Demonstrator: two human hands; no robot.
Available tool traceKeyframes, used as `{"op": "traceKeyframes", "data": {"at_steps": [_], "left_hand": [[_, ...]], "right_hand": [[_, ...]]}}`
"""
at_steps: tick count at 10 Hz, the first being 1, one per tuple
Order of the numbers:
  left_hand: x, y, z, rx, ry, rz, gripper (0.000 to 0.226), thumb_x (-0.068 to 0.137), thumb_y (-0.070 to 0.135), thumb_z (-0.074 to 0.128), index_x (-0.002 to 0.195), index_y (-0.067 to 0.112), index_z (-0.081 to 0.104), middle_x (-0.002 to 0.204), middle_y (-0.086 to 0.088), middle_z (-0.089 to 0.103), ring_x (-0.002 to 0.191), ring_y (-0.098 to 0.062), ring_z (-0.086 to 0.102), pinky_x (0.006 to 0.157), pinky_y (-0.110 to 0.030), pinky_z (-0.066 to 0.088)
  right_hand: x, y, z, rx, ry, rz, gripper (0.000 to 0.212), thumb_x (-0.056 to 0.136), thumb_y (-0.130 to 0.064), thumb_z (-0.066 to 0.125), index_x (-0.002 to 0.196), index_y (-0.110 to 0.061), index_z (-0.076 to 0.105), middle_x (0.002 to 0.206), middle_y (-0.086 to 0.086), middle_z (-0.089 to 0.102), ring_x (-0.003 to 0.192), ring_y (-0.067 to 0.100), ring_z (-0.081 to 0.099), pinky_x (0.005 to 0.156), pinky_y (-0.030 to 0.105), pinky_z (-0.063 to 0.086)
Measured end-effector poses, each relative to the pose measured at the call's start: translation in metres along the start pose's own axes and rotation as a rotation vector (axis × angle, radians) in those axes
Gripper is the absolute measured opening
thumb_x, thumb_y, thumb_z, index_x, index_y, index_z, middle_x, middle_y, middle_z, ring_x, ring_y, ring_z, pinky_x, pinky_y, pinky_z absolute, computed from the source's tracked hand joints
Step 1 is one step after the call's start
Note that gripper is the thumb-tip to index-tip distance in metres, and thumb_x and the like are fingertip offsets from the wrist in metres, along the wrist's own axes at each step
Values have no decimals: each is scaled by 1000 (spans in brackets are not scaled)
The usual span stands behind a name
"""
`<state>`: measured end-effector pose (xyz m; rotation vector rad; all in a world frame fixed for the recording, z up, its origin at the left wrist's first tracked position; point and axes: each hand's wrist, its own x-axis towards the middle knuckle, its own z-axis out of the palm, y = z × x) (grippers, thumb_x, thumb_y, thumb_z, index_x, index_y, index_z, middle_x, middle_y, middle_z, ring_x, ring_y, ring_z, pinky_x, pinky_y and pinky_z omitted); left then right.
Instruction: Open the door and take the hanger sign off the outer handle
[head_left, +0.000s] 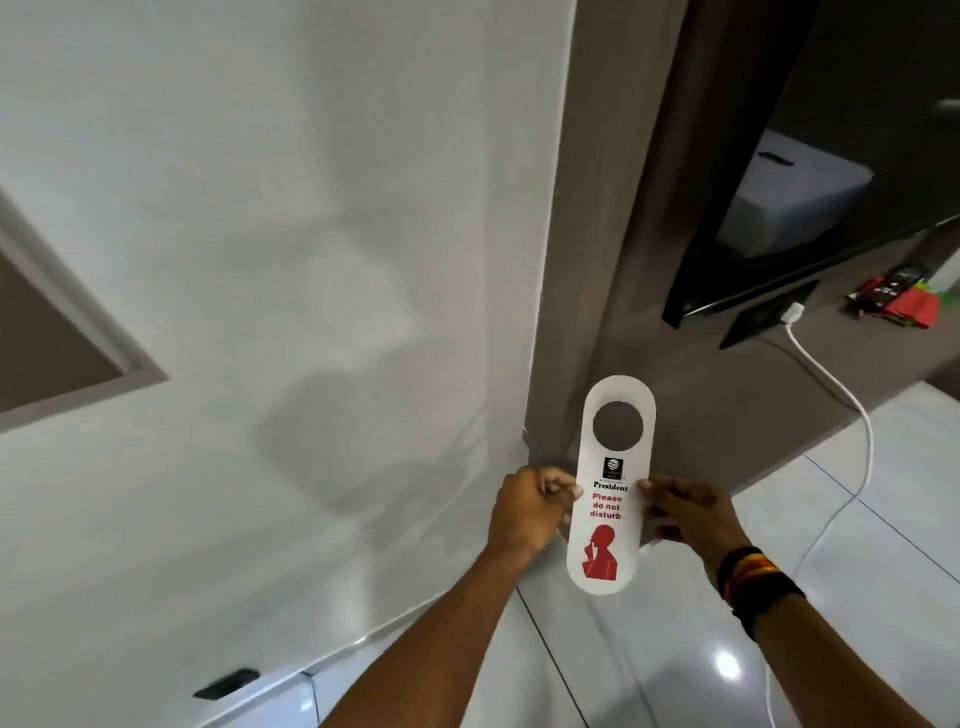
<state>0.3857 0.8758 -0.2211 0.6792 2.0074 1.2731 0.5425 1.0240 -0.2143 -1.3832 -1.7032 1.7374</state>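
A white hanger sign (610, 499) with a round hole at its top, red "Please do not disturb" text and a red figure is held upright in front of me. My left hand (530, 512) pinches its left edge. Its right edge is gripped by my right hand (685, 512), which wears a dark striped wristband. The sign hangs free of any handle. No door handle is in view. A large white panel (260, 260) fills the left side; I cannot tell whether it is the door or a wall.
A brown wall panel (587, 260) stands behind the sign. A black television (779, 171) hangs at upper right above a wall socket with a white plug (792, 313) and trailing cable. Colourful items (904, 304) lie on a shelf. Glossy white floor tiles (675, 649) are underfoot.
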Motion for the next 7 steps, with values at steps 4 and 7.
{"op": "traceKeyframes", "data": {"at_steps": [4, 7], "left_hand": [[75, -11, 85, 220, 103, -198, 28, 102, 37, 62, 113, 15, 77, 118, -6, 79, 99, -28, 76, 88, -32, 60], [73, -16, 84, 772, 95, 250, 52, 104, 49, 50, 146, 20, 54, 142, -8, 66, 121, -32, 70, 108, -40, 53]], "right_hand": [[114, 38, -10, 30, 84, 278, 14, 92, -3, 74, 83, -11, 66, 103, 22, 73, 104, 47, 73, 93, 59, 60], [105, 32, 9, -407, 330, -80, 23, 98, -28, 59, 112, -16, 73, 120, 15, 74, 111, 40, 68, 95, 46, 57]]}}
